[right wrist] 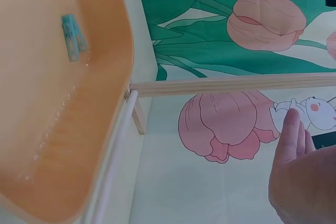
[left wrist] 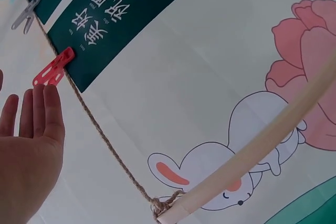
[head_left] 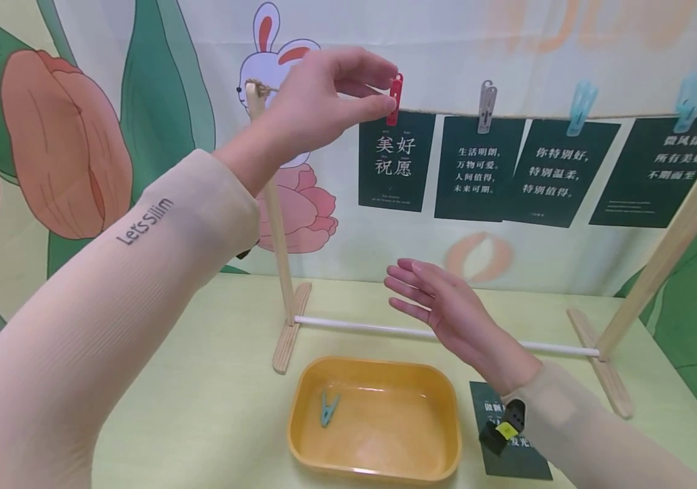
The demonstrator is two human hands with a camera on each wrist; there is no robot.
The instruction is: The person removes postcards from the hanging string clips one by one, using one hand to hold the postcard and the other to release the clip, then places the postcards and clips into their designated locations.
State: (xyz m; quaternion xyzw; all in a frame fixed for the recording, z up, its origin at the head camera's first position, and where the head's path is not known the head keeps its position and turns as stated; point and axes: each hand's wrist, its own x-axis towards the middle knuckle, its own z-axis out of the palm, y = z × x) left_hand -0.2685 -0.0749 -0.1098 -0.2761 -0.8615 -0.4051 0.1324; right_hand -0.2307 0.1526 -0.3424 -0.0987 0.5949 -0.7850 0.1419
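- I see a loose card (head_left: pixel 516 465) on the counter (head_left: pixel 189 380); my right sleeve (head_left: pixel 575 414), dipping, could drag it.
- 1 teal clip (head_left: pixel 327 412) lies in the tray (head_left: pixel 373 370); a bump could jolt it.
- My right hand (head_left: pixel 446 299) is open and empty.
- My left hand (head_left: pixel 330 95) is loosely open at the red clip (head_left: pixel 394 114), contact unclear; snagging it could shake the line (left wrist: pixel 104 140) and drop any of 4 hung cards (head_left: pixel 394 163).
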